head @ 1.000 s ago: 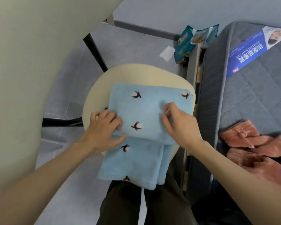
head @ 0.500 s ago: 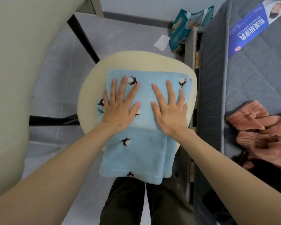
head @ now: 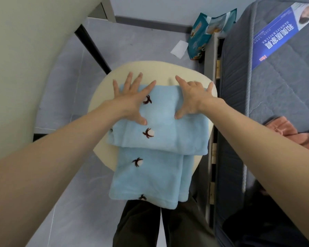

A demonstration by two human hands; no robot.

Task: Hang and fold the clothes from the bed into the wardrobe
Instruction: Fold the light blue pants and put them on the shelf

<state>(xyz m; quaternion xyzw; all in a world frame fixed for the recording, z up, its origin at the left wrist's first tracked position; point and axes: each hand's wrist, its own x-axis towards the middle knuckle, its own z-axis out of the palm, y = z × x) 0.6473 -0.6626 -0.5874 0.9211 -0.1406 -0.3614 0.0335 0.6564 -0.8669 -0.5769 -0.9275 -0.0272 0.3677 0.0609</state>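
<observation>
**Pressing the fold flat on the stool**

The light blue fleece garment (head: 161, 139), dotted with cotton-boll motifs, lies folded on the round cream stool seat (head: 150, 70). Its doubled upper part rests on the seat, and its lower part hangs off the 6 o'clock edge toward the person's legs.

The left hand (head: 130, 102) lies flat on the garment's 11 o'clock corner. Its fingers are straight and fanned wide, with the tips reaching past the far edge onto the seat, and it grips nothing. The right hand (head: 194, 98) presses the 1 o'clock corner with index and little finger straight and splayed. Its middle fingers look bent at the far edge, and it cannot be told whether they hook the cloth.

The step appears to be smoothing the fold. Fleece is thick and springy, so it likely needs firm, even palm pressure swept from the centre out toward 9 and 3 o'clock. The hanging part could drag the stack toward 6 o'clock, so one hand should anchor the fold while the other lifts that part up.

A pink garment (head: 284, 129) lies on the mattress (head: 275, 77) at 3 o'clock.
</observation>
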